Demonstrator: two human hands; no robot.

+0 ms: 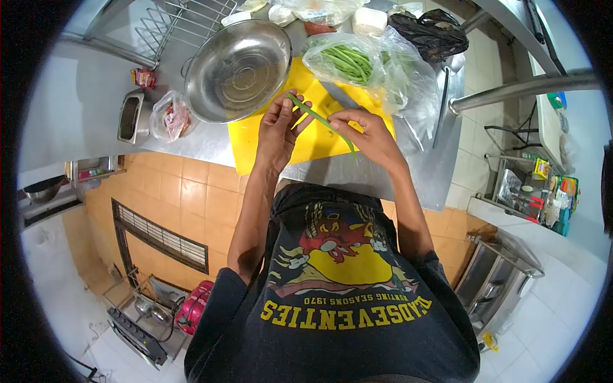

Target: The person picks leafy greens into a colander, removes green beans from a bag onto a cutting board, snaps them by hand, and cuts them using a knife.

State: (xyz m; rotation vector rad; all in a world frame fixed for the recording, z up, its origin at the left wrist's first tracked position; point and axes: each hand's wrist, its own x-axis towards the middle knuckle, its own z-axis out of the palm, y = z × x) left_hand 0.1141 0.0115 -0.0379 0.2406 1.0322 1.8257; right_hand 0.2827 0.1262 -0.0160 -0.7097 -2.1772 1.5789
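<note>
A long green bean point(313, 114) is stretched between my two hands above a yellow cutting board point(255, 142). My left hand point(281, 124) pinches its upper left end between thumb and fingers. Farther along the same bean, my right hand point(365, 131) grips it with thumb and forefinger, and the bean's tip hangs below. Behind my right hand, a knife point(338, 95) lies on the board, its handle partly hidden. A large steel bowl point(240, 70) stands at the board's back left. More green beans point(348, 62) sit in a clear plastic bag point(389, 83) at the back right.
A small steel container point(133, 118) and a plastic bag with reddish contents point(171, 118) stand left of the bowl. A wire rack point(182, 25) is behind them. At the back right lies a black plastic bag point(431, 33). A metal rail point(523, 90) runs beyond the table's right edge.
</note>
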